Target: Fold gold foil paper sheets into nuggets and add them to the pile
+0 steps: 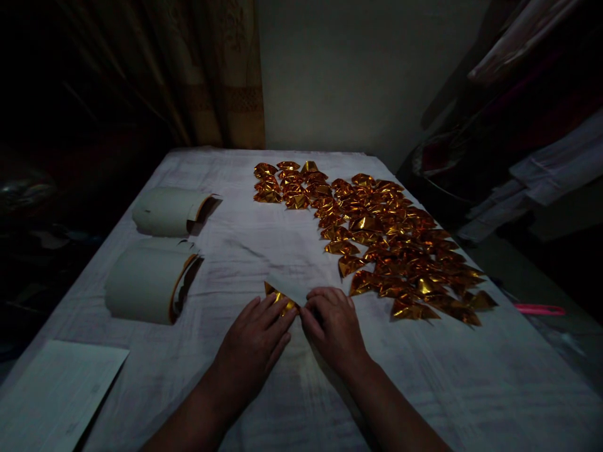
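Near the middle of the table lies a partly folded sheet of gold foil paper (284, 306), its pale backing showing along the far edge. Across its near side my left hand (257, 339) rests with fingers stretched out, pressing on the foil. My right hand (333, 323) has curled fingers and pinches the sheet's right corner between thumb and fingertips. Beyond and to the right spreads a large group of folded gold foil ingots (377, 232), several of them close to my right hand.
Two curled stacks of pale-backed paper (141, 282) lie on the left side of the cloth-covered table (245, 402). A flat white sheet (66, 389) is at the front left corner. A curtain (226, 81) hangs behind; hanging clothes (560, 157) and a pink handle (539, 309) are at right.
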